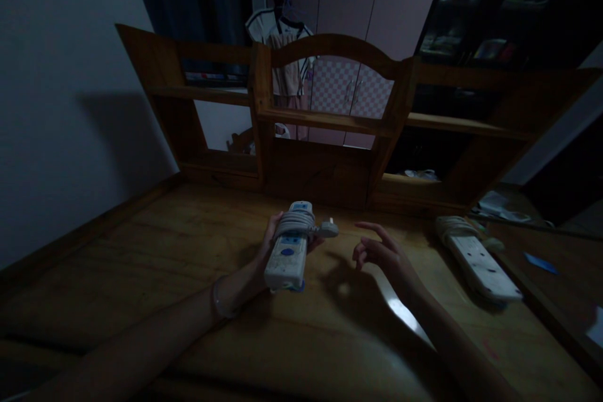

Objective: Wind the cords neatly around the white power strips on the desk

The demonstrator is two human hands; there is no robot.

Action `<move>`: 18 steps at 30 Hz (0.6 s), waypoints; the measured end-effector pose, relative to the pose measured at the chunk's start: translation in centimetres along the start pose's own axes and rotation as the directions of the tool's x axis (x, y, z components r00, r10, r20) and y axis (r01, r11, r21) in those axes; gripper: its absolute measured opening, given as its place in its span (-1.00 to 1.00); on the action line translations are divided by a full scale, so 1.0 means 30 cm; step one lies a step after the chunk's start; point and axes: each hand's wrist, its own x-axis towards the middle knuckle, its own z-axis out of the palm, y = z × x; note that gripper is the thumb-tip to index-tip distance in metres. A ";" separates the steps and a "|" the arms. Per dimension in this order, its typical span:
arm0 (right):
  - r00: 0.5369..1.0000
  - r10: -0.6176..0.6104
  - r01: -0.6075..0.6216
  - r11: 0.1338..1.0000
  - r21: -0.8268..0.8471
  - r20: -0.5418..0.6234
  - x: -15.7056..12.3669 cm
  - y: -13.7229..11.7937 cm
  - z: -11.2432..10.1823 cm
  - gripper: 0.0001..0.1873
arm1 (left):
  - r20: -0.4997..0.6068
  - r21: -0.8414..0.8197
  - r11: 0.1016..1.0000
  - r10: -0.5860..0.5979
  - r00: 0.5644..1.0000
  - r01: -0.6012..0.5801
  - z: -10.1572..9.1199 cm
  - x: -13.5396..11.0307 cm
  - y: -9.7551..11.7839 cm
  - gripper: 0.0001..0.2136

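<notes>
My left hand point(269, 245) grips a white power strip point(286, 260) from below, its fingers wrapped round the sides. A grey cord point(296, 221) is wound several times about the strip's far half. The cord's plug point(328, 228) sticks out to the right, prongs showing. To the right of the plug, my right hand point(384, 254) hovers over the desk with nothing in it. Its index finger is stretched out and the others are loosely curled. Farther right, a second white power strip point(480, 264) lies on the desk, with its own cord point(456, 227) coiled round the far end.
Beneath both hands is a wooden desk point(198, 251). A wooden shelf unit point(325, 116) with open compartments rises along its back edge. At the left stands a plain wall point(70, 138). A blue packet point(540, 262) lies on a lower surface to the right.
</notes>
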 end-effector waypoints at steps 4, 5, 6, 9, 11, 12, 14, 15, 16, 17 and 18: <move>1.000 0.000 0.000 1.000 -0.010 0.012 -0.002 0.005 0.000 -0.56 | -0.061 -0.054 0.998 0.021 0.998 -0.024 0.008 0.005 -0.017 -0.44; 1.000 0.001 0.000 1.000 -0.010 0.016 -0.002 0.005 0.000 -0.56 | -0.065 -0.042 0.998 0.036 0.997 -0.039 0.005 0.009 -0.022 -0.45; 1.000 0.001 0.000 1.000 -0.009 0.019 -0.002 0.006 0.001 -0.56 | -0.065 -0.028 0.999 0.041 0.997 -0.043 0.000 0.013 -0.027 -0.45; 1.000 0.000 0.000 1.000 -0.012 0.024 -0.002 0.007 0.002 -0.56 | -0.054 0.006 1.000 0.001 0.999 -0.001 -0.020 0.022 -0.037 -0.44; 1.000 0.001 -0.001 1.000 -0.015 0.025 -0.001 0.009 0.001 -0.56 | -0.064 0.028 1.000 -0.007 0.998 0.009 -0.031 0.026 -0.040 -0.45; 1.000 0.003 -0.002 1.000 -0.018 0.025 -0.001 0.011 0.000 -0.56 | -0.071 0.046 0.999 0.002 0.997 0.001 -0.035 0.027 -0.040 -0.47; 1.000 0.009 -0.009 1.000 -0.023 0.020 0.000 0.014 -0.001 -0.55 | -0.069 0.094 0.995 0.041 0.997 -0.034 -0.038 0.029 -0.039 -0.55; 1.000 0.013 -0.013 1.000 -0.024 0.017 0.001 0.015 -0.001 -0.54 | -0.061 0.118 0.992 0.062 0.996 -0.054 -0.036 0.028 -0.038 -0.59; 1.000 0.017 -0.016 1.000 -0.024 0.014 0.002 0.016 -0.002 -0.54 | -0.053 0.139 0.988 0.077 0.996 -0.069 -0.032 0.026 -0.036 -0.62; 1.000 0.018 -0.018 1.000 -0.023 0.011 0.002 0.017 -0.002 -0.54 | -0.050 0.158 0.985 0.083 0.995 -0.074 -0.028 0.024 -0.034 -0.64; 1.000 0.020 -0.020 1.000 -0.022 0.011 0.002 0.018 -0.002 -0.54 | -0.057 0.174 0.982 0.085 0.995 -0.074 -0.023 0.021 -0.032 -0.65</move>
